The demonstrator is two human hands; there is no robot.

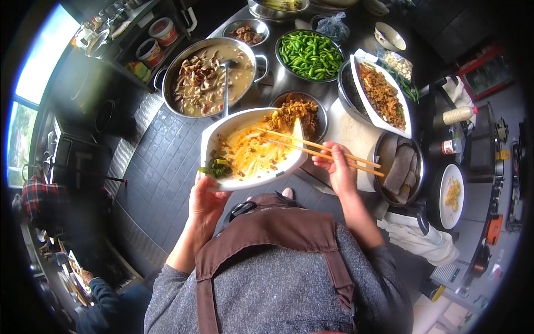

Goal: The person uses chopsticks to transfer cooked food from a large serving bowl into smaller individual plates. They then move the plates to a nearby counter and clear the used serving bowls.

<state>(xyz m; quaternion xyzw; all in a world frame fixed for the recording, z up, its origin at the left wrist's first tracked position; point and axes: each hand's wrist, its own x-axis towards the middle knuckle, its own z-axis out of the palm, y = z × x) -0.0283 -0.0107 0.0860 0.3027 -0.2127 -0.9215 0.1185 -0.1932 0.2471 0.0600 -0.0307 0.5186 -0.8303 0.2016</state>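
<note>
My left hand (206,198) grips the near left end of a white boat-shaped dish (271,178). Orange sauce streaks and brown crumbs coat its inside, and a small green clump (218,167) lies at its left end. In my right hand (337,165) is a pair of wooden chopsticks (321,151), their tips over the inside of the dish. The dish tilts toward a metal bowl (324,125), partly hidden behind its far right end. Brown minced food (306,115) heaps at that end and into the bowl.
Beyond stand a big pot of stew (250,85) with a ladle (226,89), green peppers (311,54) and another filled white dish (406,132). A pot of grey slabs (400,169) sits right, near a white plate (448,217). Another person's hand (86,276) holds a dish at lower left.
</note>
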